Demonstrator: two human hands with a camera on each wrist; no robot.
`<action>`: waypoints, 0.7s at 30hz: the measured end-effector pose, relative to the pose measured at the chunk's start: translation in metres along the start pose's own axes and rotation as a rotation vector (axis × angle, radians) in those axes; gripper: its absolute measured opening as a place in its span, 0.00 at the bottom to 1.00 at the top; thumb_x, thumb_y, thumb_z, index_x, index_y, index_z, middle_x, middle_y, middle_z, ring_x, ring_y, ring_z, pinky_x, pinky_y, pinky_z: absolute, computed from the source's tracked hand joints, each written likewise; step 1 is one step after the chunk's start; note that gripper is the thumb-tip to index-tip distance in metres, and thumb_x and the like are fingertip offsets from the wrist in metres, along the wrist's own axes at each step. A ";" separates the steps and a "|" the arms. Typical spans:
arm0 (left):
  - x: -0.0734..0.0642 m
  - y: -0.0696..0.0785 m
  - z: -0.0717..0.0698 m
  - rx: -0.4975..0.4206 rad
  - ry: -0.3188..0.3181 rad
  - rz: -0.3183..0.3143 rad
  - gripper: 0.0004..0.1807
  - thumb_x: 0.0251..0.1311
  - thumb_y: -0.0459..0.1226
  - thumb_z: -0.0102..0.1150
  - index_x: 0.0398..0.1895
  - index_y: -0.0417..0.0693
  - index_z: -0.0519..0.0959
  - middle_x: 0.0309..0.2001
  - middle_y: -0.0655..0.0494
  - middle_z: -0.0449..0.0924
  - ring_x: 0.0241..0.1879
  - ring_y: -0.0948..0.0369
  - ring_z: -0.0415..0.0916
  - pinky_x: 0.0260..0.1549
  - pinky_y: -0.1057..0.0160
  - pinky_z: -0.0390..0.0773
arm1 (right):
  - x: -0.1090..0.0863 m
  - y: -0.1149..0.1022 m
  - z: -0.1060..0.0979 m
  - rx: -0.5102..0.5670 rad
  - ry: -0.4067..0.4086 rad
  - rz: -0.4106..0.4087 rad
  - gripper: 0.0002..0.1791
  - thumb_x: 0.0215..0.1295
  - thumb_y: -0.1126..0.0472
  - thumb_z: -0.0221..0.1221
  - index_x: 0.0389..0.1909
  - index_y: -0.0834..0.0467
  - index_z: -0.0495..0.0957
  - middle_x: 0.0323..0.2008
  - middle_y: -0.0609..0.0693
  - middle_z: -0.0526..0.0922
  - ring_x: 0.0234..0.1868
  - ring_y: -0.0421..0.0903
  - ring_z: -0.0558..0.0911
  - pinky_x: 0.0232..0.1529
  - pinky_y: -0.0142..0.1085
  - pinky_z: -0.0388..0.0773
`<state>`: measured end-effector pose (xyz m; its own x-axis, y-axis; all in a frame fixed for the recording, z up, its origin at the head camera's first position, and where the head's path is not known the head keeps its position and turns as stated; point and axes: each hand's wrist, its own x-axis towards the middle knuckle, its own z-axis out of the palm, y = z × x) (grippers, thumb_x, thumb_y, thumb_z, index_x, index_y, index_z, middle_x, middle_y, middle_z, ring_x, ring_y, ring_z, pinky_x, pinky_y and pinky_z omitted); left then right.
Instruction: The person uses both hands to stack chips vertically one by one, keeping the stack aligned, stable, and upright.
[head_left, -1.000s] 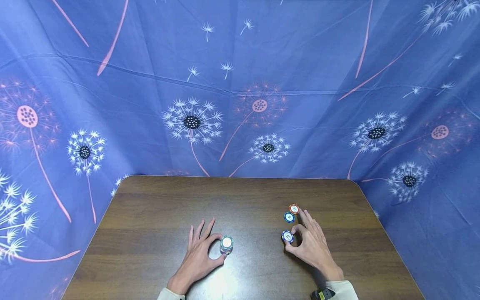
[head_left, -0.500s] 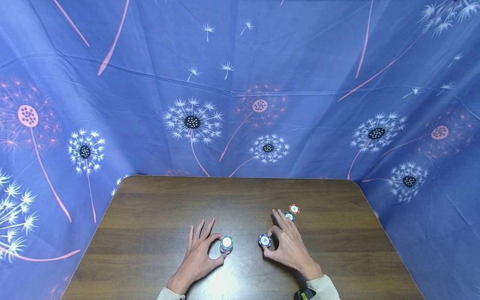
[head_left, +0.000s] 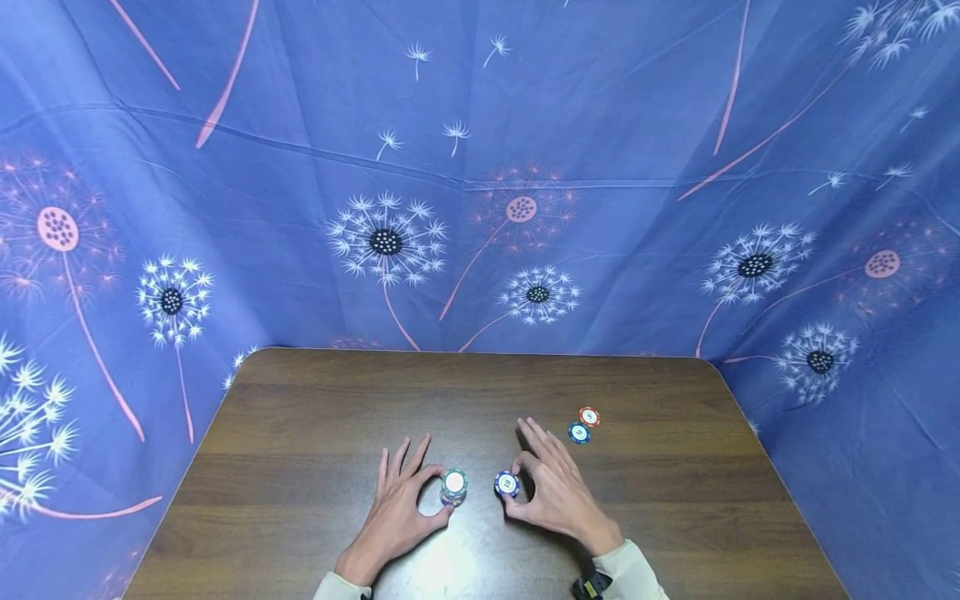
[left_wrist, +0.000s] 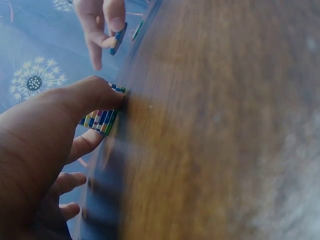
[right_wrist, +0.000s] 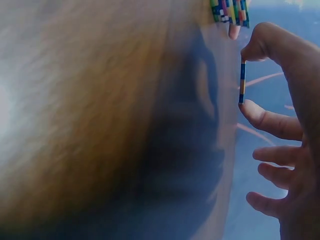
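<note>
A stack of several poker chips (head_left: 453,483) stands on the wooden table, a green-edged white chip on top. My left hand (head_left: 397,517) pinches the stack between thumb and index finger, the other fingers spread. In the left wrist view the chip stack (left_wrist: 102,119) shows striped edges of many colours. My right hand (head_left: 555,492) pinches one blue poker chip (head_left: 507,483) marked 10 by its rim, a short way right of the stack. The right wrist view shows that blue chip (right_wrist: 243,82) edge-on, lifted off the table between thumb and index finger.
Farther back on the right, a red poker chip (head_left: 589,417) and a second blue poker chip (head_left: 579,432) lie flat side by side on the table (head_left: 337,400). A blue curtain (head_left: 630,125) with dandelion prints hangs behind and around the table.
My right hand has carried the blue 10 chip left, away from the red and blue chips and toward the stack. The left hand keeps its pinch on the stack without moving.
</note>
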<state>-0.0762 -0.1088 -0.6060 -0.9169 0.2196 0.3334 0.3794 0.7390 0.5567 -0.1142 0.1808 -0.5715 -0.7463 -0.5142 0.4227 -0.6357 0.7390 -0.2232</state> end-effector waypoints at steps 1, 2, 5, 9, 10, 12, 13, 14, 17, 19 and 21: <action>0.000 0.000 0.000 0.002 0.002 0.002 0.24 0.44 0.48 0.81 0.48 0.58 0.86 0.79 0.41 0.67 0.79 0.31 0.57 0.75 0.24 0.44 | 0.002 -0.001 0.000 -0.001 0.002 -0.010 0.20 0.43 0.45 0.76 0.32 0.49 0.79 0.74 0.66 0.73 0.76 0.66 0.71 0.70 0.64 0.72; 0.000 0.000 0.000 0.002 0.003 0.004 0.24 0.44 0.48 0.81 0.47 0.58 0.86 0.79 0.41 0.67 0.79 0.31 0.57 0.75 0.24 0.45 | 0.005 -0.003 0.000 0.001 0.002 -0.016 0.21 0.43 0.44 0.76 0.32 0.49 0.79 0.74 0.66 0.73 0.76 0.66 0.71 0.70 0.64 0.72; 0.001 -0.001 0.000 0.007 0.007 0.011 0.24 0.44 0.48 0.81 0.47 0.58 0.86 0.79 0.41 0.67 0.78 0.31 0.58 0.75 0.24 0.45 | 0.013 -0.009 0.000 0.012 -0.006 -0.037 0.21 0.44 0.44 0.76 0.33 0.50 0.80 0.75 0.66 0.72 0.76 0.66 0.71 0.71 0.65 0.71; 0.001 -0.001 0.001 0.013 0.007 0.013 0.24 0.44 0.49 0.81 0.48 0.58 0.86 0.79 0.41 0.68 0.78 0.31 0.58 0.74 0.24 0.45 | 0.024 -0.018 0.001 0.028 -0.027 -0.057 0.21 0.45 0.43 0.75 0.33 0.51 0.80 0.76 0.64 0.71 0.77 0.64 0.70 0.72 0.64 0.70; 0.001 -0.001 0.000 0.015 0.006 0.012 0.24 0.45 0.49 0.81 0.48 0.58 0.86 0.79 0.41 0.68 0.78 0.32 0.58 0.74 0.24 0.45 | 0.026 -0.021 0.001 0.031 -0.037 -0.062 0.21 0.46 0.43 0.75 0.34 0.51 0.81 0.77 0.64 0.71 0.78 0.64 0.70 0.72 0.64 0.70; 0.000 -0.001 0.000 0.015 0.000 0.010 0.24 0.45 0.49 0.81 0.48 0.58 0.86 0.79 0.42 0.67 0.78 0.32 0.58 0.74 0.24 0.45 | 0.031 -0.026 0.002 0.035 -0.061 -0.068 0.21 0.47 0.42 0.75 0.34 0.51 0.81 0.78 0.63 0.69 0.78 0.63 0.68 0.74 0.63 0.69; 0.000 -0.001 0.000 0.015 -0.005 0.008 0.24 0.45 0.49 0.81 0.48 0.58 0.86 0.79 0.42 0.67 0.79 0.32 0.58 0.75 0.24 0.45 | 0.033 -0.028 0.003 0.034 -0.072 -0.071 0.21 0.47 0.42 0.75 0.34 0.50 0.81 0.79 0.62 0.68 0.79 0.63 0.68 0.74 0.63 0.69; 0.000 -0.001 0.000 0.015 -0.008 0.006 0.24 0.46 0.49 0.81 0.48 0.58 0.86 0.79 0.42 0.67 0.79 0.32 0.57 0.75 0.24 0.45 | 0.035 -0.031 0.004 0.035 -0.085 -0.073 0.20 0.48 0.42 0.75 0.34 0.50 0.81 0.79 0.62 0.67 0.79 0.62 0.67 0.75 0.62 0.68; 0.000 0.000 0.000 0.016 -0.019 0.000 0.24 0.46 0.49 0.80 0.48 0.57 0.86 0.80 0.42 0.66 0.79 0.32 0.57 0.75 0.24 0.44 | 0.040 -0.036 0.006 0.031 -0.106 -0.083 0.20 0.48 0.42 0.75 0.34 0.49 0.81 0.80 0.61 0.66 0.80 0.61 0.66 0.76 0.61 0.67; 0.001 0.000 -0.001 0.016 -0.021 -0.003 0.24 0.46 0.49 0.80 0.49 0.57 0.86 0.80 0.42 0.66 0.79 0.32 0.57 0.75 0.24 0.44 | 0.043 -0.039 0.008 0.020 -0.103 -0.096 0.20 0.47 0.42 0.74 0.34 0.49 0.82 0.80 0.62 0.66 0.80 0.61 0.66 0.76 0.60 0.67; 0.001 0.000 -0.001 0.014 -0.020 -0.005 0.24 0.46 0.49 0.80 0.49 0.57 0.86 0.80 0.42 0.66 0.79 0.32 0.57 0.75 0.24 0.44 | 0.046 -0.040 0.010 0.010 -0.102 -0.108 0.21 0.47 0.42 0.75 0.34 0.50 0.82 0.79 0.63 0.67 0.80 0.61 0.66 0.76 0.60 0.67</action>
<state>-0.0766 -0.1096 -0.6048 -0.9210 0.2289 0.3152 0.3735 0.7489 0.5474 -0.1247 0.1229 -0.5519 -0.6893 -0.6324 0.3536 -0.7149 0.6728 -0.1904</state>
